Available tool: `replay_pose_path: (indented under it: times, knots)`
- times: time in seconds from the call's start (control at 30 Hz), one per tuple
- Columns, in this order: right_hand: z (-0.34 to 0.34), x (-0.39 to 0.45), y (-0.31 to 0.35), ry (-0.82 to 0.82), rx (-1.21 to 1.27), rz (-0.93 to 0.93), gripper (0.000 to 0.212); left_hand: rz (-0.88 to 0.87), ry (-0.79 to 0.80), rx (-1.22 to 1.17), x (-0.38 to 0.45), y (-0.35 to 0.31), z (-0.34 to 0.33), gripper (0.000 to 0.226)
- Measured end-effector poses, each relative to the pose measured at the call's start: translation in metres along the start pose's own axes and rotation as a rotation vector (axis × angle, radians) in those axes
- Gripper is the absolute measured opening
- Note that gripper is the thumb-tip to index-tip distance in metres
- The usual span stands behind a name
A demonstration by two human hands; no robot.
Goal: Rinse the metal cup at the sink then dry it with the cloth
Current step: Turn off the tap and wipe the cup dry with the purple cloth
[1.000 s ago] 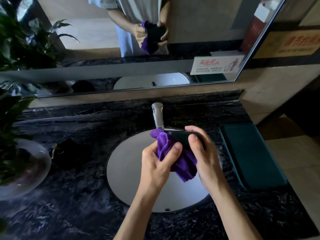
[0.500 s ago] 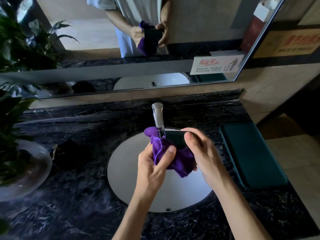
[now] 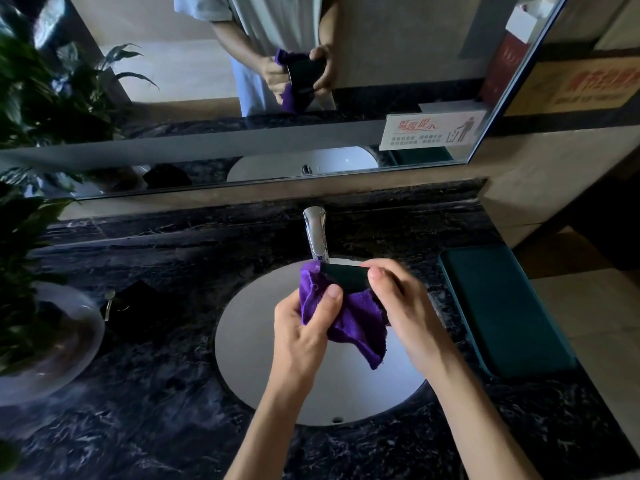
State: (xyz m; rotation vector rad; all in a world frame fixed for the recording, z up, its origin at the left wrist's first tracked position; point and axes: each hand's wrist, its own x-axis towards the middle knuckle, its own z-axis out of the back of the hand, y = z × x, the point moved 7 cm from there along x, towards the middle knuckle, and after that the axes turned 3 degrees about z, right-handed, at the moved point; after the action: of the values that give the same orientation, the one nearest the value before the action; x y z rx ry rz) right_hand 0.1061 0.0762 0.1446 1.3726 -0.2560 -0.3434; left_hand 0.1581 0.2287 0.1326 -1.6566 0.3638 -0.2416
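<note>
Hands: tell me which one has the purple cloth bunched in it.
The left hand: it grips the purple cloth against the dark cup. The right hand holds the cup itself, thumb on its side.

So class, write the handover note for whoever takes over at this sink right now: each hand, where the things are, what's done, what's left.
Left hand: gripping the purple cloth and pressing it against the cup.
Right hand: holding the dark cup on its side.
Both are held over the white sink, just in front of the tap; no water is visibly running.
Done: rinsing looks finished, since the cloth is already on the cup.
Left: finish wiping the cup dry, then probably set cup and cloth down on the counter.
</note>
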Motion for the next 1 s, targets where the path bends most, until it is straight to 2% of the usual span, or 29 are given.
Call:
replay_pose_path:
  times: [0.07, 0.2, 0.3, 0.37, 0.47, 0.57, 0.63, 0.7, 0.77, 0.87, 0.93, 1.0]
  knots:
    - [-0.001, -0.004, 0.007, 0.022, 0.002, 0.091, 0.032, 0.055, -0.029, -0.033, 0.003, 0.003, 0.002, 0.044]
    - [-0.004, -0.006, 0.011, 0.087, -0.106, 0.252, 0.039, 0.188, -0.069, -0.126, 0.01, 0.016, 0.006, 0.053]
    - [-0.01, -0.004, -0.007, 0.128, 0.052, 0.051, 0.049, 0.144, -0.075, -0.067, 0.008, 0.015, 0.006, 0.04]
    - [-0.013, -0.003, -0.017, 0.073, 0.113, -0.124, 0.053, 0.079, -0.092, -0.019, 0.004, 0.011, 0.007, 0.034]
    - [-0.013, -0.001, -0.022, -0.006, 0.115, -0.239, 0.06, 0.024, -0.068, 0.016, -0.001, 0.011, 0.003, 0.047]
    - [-0.009, -0.003, -0.019, -0.02, 0.078, -0.135, 0.048, 0.052, -0.07, -0.016, -0.002, 0.013, 0.003, 0.047]
    - [-0.007, -0.007, -0.017, 0.037, 0.094, -0.061, 0.036, 0.093, -0.092, -0.039, 0.0, 0.014, 0.005, 0.047]
    - [-0.005, -0.009, -0.009, 0.108, 0.077, 0.042, 0.041, 0.148, -0.115, -0.064, 0.003, 0.017, 0.008, 0.053]
    - [-0.005, -0.011, -0.002, 0.152, 0.0, 0.141, 0.052, 0.184, -0.1, -0.081, 0.005, 0.018, 0.008, 0.05]
    - [-0.009, -0.008, -0.012, 0.201, 0.116, 0.021, 0.056, 0.12, -0.086, -0.028, 0.006, 0.01, 0.01, 0.041]
    - [-0.011, -0.006, -0.021, 0.154, 0.163, -0.138, 0.064, 0.031, -0.083, 0.042, 0.004, 0.004, 0.011, 0.041]
    - [-0.011, -0.003, -0.028, 0.112, 0.11, -0.234, 0.072, -0.025, -0.042, 0.1, 0.0, 0.001, 0.006, 0.036]
